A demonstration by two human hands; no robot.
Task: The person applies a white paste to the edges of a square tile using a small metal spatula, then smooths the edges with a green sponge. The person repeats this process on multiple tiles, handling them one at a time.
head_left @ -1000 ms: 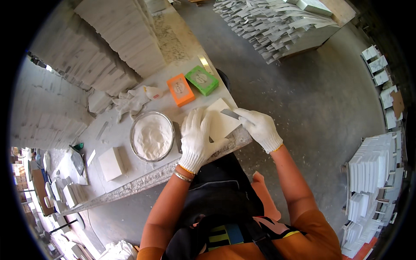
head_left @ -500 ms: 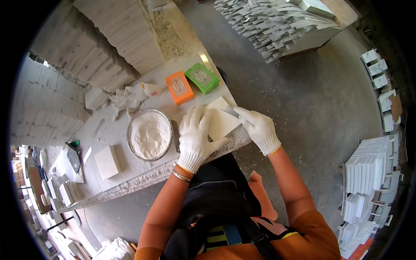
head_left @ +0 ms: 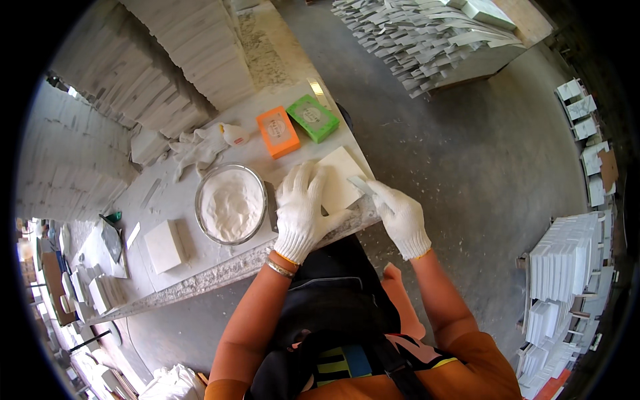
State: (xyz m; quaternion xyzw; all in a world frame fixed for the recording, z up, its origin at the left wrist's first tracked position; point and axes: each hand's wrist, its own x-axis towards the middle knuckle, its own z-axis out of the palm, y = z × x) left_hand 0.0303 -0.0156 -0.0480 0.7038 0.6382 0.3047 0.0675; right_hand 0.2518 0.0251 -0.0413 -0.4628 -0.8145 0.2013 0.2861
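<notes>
My left hand [head_left: 300,208], in a white knit glove, lies open with fingers stretched over the left side of a cream-white square tile [head_left: 342,175]. The tile lies flat near the table's right corner. My right hand [head_left: 401,217], gloved too, is closed around a small putty knife [head_left: 361,184]; its grey blade rests at the tile's right edge, and its handle is hidden in the glove. Left of my left hand stands a round metal-rimmed bowl [head_left: 231,204] of white paste or powder. A dark flat piece shows partly between bowl and glove.
Beyond the tile lie an orange box [head_left: 278,133] and a green box [head_left: 312,119]. A small white bottle [head_left: 234,134] and crumpled gloves [head_left: 197,148] lie behind the bowl. Another block of tile [head_left: 165,247] sits left. Tall tile stacks [head_left: 133,67] line the table's back.
My right hand has moved nearer to me with the putty knife, its blade sliding down along the tile's right edge. My left hand stays put on the tile.
</notes>
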